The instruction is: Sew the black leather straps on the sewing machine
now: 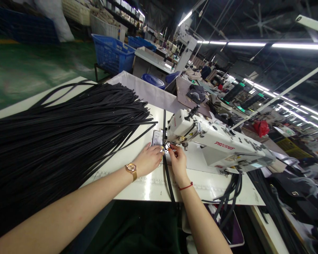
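Note:
A long black strap (168,176) runs under the needle area of a white sewing machine (206,141) and hangs over the table's front edge. My left hand (149,160) lies flat with its fingers stretched out, the fingertips at the strap's left side near the presser foot. On the other side, my right hand (178,160) has thumb and fingers pinched together close by the needle. Whatever it pinches is too small to make out. A large heap of black straps (69,137) covers the table left of my hands.
More black straps (231,192) hang at the table's front right, below the machine arm. Behind the white table (137,187) stand a blue basket (112,53) and another worktable (153,61). Dark bags and straps (294,190) are piled at the far right.

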Demonstrator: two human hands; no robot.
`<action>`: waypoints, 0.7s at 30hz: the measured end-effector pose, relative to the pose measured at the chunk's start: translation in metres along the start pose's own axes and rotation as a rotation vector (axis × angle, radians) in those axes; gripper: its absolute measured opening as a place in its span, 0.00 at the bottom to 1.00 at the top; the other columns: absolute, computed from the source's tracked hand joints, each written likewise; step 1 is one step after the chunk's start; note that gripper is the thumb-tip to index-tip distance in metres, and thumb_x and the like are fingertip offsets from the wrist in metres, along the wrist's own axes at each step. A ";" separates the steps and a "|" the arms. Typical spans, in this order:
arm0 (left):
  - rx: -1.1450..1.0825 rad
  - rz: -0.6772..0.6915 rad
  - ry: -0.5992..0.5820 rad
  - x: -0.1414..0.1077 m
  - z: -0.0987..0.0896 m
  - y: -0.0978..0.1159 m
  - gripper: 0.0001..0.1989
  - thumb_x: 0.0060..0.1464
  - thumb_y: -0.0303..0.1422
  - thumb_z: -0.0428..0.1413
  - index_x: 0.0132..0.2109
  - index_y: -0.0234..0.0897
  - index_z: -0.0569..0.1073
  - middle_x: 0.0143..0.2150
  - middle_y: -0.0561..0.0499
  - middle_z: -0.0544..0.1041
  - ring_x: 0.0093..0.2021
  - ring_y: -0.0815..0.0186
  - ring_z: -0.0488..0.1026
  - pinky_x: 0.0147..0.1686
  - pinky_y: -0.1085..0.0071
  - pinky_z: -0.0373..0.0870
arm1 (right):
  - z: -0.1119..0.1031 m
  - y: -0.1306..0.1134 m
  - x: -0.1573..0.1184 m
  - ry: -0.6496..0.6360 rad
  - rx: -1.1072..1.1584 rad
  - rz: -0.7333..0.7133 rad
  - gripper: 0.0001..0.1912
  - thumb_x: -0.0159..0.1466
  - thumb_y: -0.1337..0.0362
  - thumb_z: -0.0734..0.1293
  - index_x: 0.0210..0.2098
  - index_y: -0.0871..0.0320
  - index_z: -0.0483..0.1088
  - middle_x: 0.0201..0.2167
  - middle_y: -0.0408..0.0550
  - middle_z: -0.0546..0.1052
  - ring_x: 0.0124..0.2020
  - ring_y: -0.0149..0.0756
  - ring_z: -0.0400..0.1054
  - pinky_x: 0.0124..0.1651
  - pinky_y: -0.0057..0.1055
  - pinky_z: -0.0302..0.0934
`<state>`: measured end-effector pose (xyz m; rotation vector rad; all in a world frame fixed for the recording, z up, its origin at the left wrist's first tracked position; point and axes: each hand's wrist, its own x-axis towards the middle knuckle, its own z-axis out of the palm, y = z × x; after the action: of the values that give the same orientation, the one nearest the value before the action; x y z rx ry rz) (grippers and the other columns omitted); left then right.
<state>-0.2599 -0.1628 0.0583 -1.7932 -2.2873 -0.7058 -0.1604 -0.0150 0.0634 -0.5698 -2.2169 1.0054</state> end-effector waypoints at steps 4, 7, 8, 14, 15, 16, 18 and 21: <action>-0.007 -0.002 0.002 0.000 0.001 0.000 0.14 0.64 0.29 0.49 0.53 0.35 0.72 0.57 0.43 0.73 0.62 0.56 0.63 0.63 0.53 0.52 | -0.001 -0.001 0.000 -0.063 0.082 0.008 0.13 0.65 0.61 0.65 0.46 0.60 0.74 0.44 0.54 0.78 0.43 0.41 0.71 0.48 0.38 0.63; -0.016 -0.008 0.001 0.000 0.003 0.000 0.13 0.64 0.30 0.49 0.52 0.35 0.74 0.56 0.43 0.74 0.62 0.56 0.63 0.64 0.53 0.51 | -0.006 -0.009 -0.002 -0.207 0.158 -0.007 0.11 0.64 0.61 0.67 0.45 0.56 0.76 0.43 0.51 0.79 0.44 0.41 0.72 0.49 0.37 0.64; -0.018 -0.011 0.000 0.000 0.004 0.000 0.13 0.64 0.30 0.48 0.52 0.36 0.74 0.57 0.43 0.74 0.62 0.56 0.63 0.64 0.52 0.51 | -0.008 -0.013 -0.004 -0.258 0.183 -0.014 0.11 0.64 0.61 0.68 0.45 0.55 0.76 0.43 0.50 0.79 0.45 0.40 0.72 0.49 0.36 0.64; -0.053 -0.020 -0.039 -0.001 0.001 -0.002 0.15 0.61 0.31 0.53 0.54 0.37 0.72 0.60 0.43 0.71 0.63 0.55 0.63 0.64 0.51 0.52 | -0.032 -0.044 -0.024 -0.591 0.386 0.053 0.12 0.61 0.61 0.71 0.45 0.52 0.77 0.43 0.47 0.79 0.43 0.37 0.72 0.48 0.33 0.65; -0.045 -0.015 -0.041 -0.001 0.000 -0.001 0.15 0.62 0.30 0.52 0.55 0.36 0.72 0.60 0.43 0.71 0.63 0.56 0.63 0.64 0.51 0.52 | -0.039 -0.051 -0.027 -0.669 0.441 0.090 0.12 0.61 0.61 0.72 0.45 0.52 0.78 0.42 0.47 0.79 0.43 0.36 0.72 0.48 0.32 0.65; -0.034 -0.011 -0.037 -0.001 0.000 -0.001 0.15 0.62 0.30 0.51 0.55 0.36 0.72 0.60 0.42 0.71 0.63 0.56 0.63 0.64 0.51 0.52 | -0.047 -0.058 -0.031 -0.753 0.485 0.126 0.12 0.61 0.61 0.72 0.44 0.53 0.78 0.41 0.47 0.79 0.42 0.36 0.72 0.47 0.31 0.65; -0.021 -0.013 -0.019 0.000 0.000 0.000 0.15 0.63 0.29 0.49 0.55 0.36 0.72 0.60 0.42 0.72 0.62 0.56 0.64 0.64 0.50 0.52 | -0.063 -0.075 -0.037 -0.937 0.508 0.168 0.12 0.60 0.60 0.73 0.43 0.55 0.79 0.38 0.48 0.79 0.39 0.35 0.72 0.44 0.30 0.65; -0.025 -0.006 0.001 0.000 0.002 0.001 0.15 0.64 0.30 0.47 0.55 0.36 0.73 0.59 0.43 0.72 0.62 0.55 0.64 0.63 0.49 0.54 | -0.086 -0.099 -0.056 -1.233 0.427 0.173 0.17 0.61 0.55 0.71 0.46 0.57 0.79 0.39 0.51 0.79 0.39 0.36 0.72 0.44 0.30 0.64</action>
<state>-0.2586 -0.1615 0.0570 -1.7979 -2.2940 -0.7388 -0.0732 -0.0661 0.1641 0.1563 -2.7703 2.2723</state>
